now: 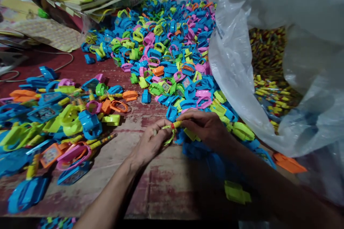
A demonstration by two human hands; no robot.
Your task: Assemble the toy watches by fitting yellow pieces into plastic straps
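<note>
Near the middle of the table my two hands meet. My left hand (pixel 152 141) is closed on a lime-green plastic toy watch (pixel 170 137), seen only in part between the fingers. My right hand (pixel 205 127) pinches a small yellow tube with a red band (pixel 176 125), its end against the green piece. Whether the tube sits inside the watch or only touches it I cannot tell. Just beyond the fingers lies a blue toy watch (pixel 171 113), part of a big heap of loose toy watches (pixel 172 68) in blue, pink, green and orange.
On the left lies a pile of watches with tubes attached (pixel 90 123). A clear plastic bag (pixel 231 43) at right holds many small yellow and red tubes (pixel 276 93). Papers and cardboard (pixel 53 32) stand at back left, beside a cable (pixel 71 57). A yellow-green piece (pixel 237 191) lies near the front edge.
</note>
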